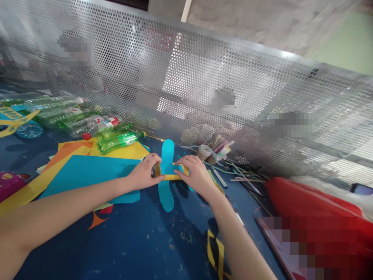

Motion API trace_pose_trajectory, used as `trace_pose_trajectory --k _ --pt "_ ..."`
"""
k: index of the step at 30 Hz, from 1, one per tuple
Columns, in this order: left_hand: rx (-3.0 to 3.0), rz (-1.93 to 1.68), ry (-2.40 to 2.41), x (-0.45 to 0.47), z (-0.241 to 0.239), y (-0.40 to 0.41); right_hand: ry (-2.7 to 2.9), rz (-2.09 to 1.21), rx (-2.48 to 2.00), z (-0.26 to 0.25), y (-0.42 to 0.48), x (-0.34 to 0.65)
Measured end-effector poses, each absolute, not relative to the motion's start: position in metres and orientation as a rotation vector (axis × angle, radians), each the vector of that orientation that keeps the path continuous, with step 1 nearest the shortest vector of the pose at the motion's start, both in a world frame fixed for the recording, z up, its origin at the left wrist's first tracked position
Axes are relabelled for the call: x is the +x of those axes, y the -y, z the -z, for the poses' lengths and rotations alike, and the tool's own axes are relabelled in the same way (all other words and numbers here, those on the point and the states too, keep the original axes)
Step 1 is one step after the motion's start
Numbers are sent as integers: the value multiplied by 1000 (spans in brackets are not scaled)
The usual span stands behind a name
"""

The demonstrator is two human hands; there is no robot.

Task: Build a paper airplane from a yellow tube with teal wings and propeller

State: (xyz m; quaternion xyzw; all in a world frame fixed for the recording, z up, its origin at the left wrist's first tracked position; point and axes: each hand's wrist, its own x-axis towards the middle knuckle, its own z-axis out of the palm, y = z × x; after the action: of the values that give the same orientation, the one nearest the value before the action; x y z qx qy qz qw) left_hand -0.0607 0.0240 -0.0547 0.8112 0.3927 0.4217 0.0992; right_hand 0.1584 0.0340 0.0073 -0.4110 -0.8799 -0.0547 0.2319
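Note:
Between my hands is a paper model shaped like a small plane. A long blue strip with rounded ends crosses a yellow body, and a short blue piece lies on top near the right end. My left hand pinches the yellow body at its left end, where something dark shows beside the fingers. At the other end my right hand is closed on the body, fingers over the top and thumb at the near edge. Parts of the body are hidden by the fingers. Blue paper sheets lie beneath my left forearm.
Several plastic bottles lie at the back left on yellow and orange paper. A perforated metal screen borders the table, with people behind it. Sticks, a red bag and paper scraps lie around the blue tabletop.

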Motion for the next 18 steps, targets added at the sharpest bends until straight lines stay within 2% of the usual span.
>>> trace_pose_trajectory --k 12,18 --pt "2420 -1002 -1135 -63 54 -24 2384 185 -1086 -18 -31 160" --pt "2389 -998 -1151 -64 53 -27 2010 44 -1507 -41 -19 169"
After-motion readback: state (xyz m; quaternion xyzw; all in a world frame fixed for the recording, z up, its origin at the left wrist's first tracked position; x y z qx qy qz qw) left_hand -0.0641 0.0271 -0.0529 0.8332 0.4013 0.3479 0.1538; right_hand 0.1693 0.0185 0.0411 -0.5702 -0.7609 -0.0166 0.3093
